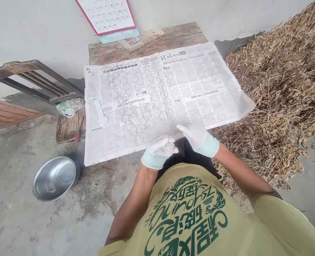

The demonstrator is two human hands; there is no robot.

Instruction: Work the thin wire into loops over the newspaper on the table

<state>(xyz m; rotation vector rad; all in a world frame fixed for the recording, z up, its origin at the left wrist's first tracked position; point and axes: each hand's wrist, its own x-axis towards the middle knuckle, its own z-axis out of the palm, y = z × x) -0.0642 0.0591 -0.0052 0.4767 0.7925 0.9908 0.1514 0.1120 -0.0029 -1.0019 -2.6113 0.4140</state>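
Observation:
A large newspaper (200, 106) lies spread over a wooden table, its near edge hanging toward my body. Many thin round outlines cover its left and middle parts; I cannot tell whether they are drawn or laid on. My left hand (161, 147), in a white glove with a pale green cuff, is at the near edge with its fingers curled in. Whether anything is inside them is hidden. My right hand (197, 138), gloved alike, is just to the right, fingers stretched toward the left hand. A gap separates the two. A white strip with a rounded end (101, 113) shows on the newspaper's left side.
Behind the newspaper are the bare table wood (184, 33), a folded paper (141, 40) and a wall calendar (110, 16). At left stand a wooden chair (70, 124) with a plastic bag (70, 107) and a metal basin (54, 179). Dry stalks (285, 78) pile up at right.

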